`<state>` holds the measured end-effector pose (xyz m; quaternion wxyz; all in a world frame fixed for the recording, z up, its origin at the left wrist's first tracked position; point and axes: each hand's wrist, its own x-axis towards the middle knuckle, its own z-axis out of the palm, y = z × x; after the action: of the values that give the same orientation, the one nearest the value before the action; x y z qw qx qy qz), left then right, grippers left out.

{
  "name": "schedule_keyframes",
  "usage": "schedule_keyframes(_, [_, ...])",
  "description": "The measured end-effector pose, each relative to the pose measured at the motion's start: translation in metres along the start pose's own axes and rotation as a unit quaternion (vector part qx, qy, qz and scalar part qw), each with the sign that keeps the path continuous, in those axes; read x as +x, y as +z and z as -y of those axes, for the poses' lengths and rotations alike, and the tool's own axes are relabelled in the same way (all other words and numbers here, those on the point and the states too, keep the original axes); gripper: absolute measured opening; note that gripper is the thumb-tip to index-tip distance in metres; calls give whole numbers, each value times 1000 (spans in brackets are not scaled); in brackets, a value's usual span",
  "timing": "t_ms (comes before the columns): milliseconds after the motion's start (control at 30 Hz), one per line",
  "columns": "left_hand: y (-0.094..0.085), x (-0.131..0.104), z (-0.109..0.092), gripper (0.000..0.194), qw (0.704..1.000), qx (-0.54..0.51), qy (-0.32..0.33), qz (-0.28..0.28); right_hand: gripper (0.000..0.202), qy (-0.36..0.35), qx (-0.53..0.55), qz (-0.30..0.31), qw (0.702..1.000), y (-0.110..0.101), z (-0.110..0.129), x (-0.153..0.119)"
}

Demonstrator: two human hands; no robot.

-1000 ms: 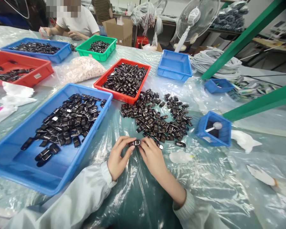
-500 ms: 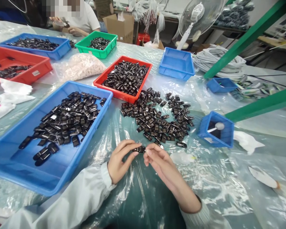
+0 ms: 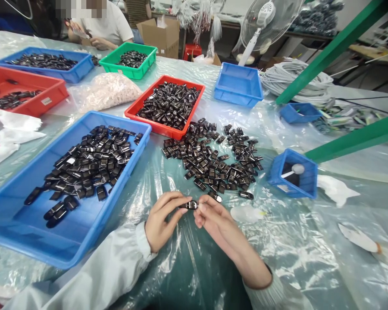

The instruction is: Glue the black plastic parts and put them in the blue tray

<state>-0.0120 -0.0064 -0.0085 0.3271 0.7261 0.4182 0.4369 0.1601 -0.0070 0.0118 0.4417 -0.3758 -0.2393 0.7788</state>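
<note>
Fingers [image 3: 177, 200] of the left hand [image 3: 158, 224] pinched one black part [image 3: 189, 205] over the tabletop [image 3: 184, 275], toward its near edge; the right hand [image 3: 218, 221], fingertips [image 3: 201, 208] together, met the part's other end, its grip there unclear. Just beyond lay one heap of black parts [image 3: 210, 168], too many to count. Toward the left edge stood one large blue tray [image 3: 84, 219]; toward the right, one blue box [image 3: 300, 191] with one white spoon [image 3: 298, 168].

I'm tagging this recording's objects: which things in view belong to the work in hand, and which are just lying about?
Likely belonging:
black piece between left hand and right hand
loose black pieces
large blue tray
middle red tray

Probably just lying about:
fan
cardboard box
coiled cables
white scrap at right
</note>
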Motion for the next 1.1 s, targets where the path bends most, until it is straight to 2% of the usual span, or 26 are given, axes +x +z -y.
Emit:
schedule_keyframes(333, [1, -5, 2, 28, 999, 21, 32, -3, 25, 66, 16, 21, 997, -12, -8, 3])
schedule_keyframes(467, [1, -5, 2, 28, 999, 23, 36, -3, 28, 71, 5, 21, 997, -14, -9, 4])
schedule_keyframes(600, [1, -6, -1, 27, 999, 19, 39, 9, 25, 44, -28, 19, 998, -13, -6, 0])
schedule_keyframes(700, [1, -6, -2, 26, 999, 18, 33, 9, 20, -3, -76, 6, 997, -11, 0, -11])
schedule_keyframes(867, [-1, -1, -6, 22, 999, 32, 3, -34, 13, -67, -181, -12, 981, -10, 9, -54])
schedule_keyframes(900, [-2, 1, -8, 22, 998, 38, -2, -44, 12, -80, -202, -34, 976, -12, 11, -65])
schedule_keyframes(933, [-4, 2, -10, 22, 998, 44, -6, -54, 14, -116, -240, -94, 959, -17, 12, -76])
schedule_keyframes(1033, [-22, 4, -17, 20, 992, 73, -9, -102, 23, -207, -306, -294, 882, -41, 16, -103])
schedule_keyframes(1100, [-44, 3, -21, 16, 975, 118, 0, -191, 26, -228, -326, -390, 830, -64, 21, -111])
